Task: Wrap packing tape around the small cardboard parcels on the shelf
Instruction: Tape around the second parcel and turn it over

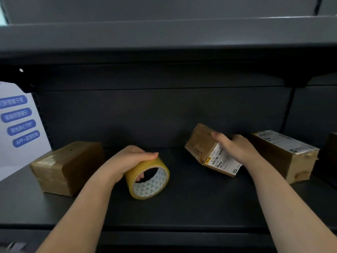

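Note:
A yellowish roll of packing tape [158, 172] stands on edge on the dark shelf [182, 207], its core printed with pale triangles. My left hand [125, 161] grips it from above, with a fingertip showing inside the core. My right hand [235, 147] holds a small cardboard parcel [198, 143] with a white barcode label, tilted up off the shelf. A taped brown parcel [67, 167] lies at the left. A longer labelled parcel [286, 154] rests at the right, behind my right wrist.
A white sign with blue labels [18, 123] stands at the left end of the shelf. An upper shelf [164, 39] overhangs close above. Another dark box [331, 147] sits at the far right edge.

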Demonstrator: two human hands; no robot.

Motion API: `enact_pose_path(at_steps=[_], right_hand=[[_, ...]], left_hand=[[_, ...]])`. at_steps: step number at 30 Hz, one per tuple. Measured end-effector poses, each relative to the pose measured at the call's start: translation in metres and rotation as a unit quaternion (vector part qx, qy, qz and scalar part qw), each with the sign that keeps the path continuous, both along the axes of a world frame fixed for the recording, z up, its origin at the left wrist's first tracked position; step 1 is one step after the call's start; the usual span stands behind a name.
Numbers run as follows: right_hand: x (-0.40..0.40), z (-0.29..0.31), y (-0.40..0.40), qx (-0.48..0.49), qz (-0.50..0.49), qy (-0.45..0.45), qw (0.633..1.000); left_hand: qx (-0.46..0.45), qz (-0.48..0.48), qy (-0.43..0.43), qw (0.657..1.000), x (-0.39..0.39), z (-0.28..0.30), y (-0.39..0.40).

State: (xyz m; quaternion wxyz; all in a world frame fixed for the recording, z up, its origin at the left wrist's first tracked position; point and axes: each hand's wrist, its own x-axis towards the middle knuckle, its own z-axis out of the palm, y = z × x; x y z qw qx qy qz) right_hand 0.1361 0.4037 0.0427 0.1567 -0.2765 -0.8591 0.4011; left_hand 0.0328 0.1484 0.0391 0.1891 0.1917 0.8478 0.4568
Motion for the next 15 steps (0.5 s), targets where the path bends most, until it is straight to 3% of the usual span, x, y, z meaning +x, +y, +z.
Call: enact_pose_path(at_steps=[6,15], right_hand=[[0.001,0.002,0.010,-0.086,-0.019,0.048,0.995],[0.002,0.001,0.021,-0.141,-0.057,0.036,0.988]], left_hand=[[-0.063,-0.021,0.045,0.997,0.002,0.012,0.027],[-0.157,-0.046,0.068,0.984,-0.004,0.016,0.069]])
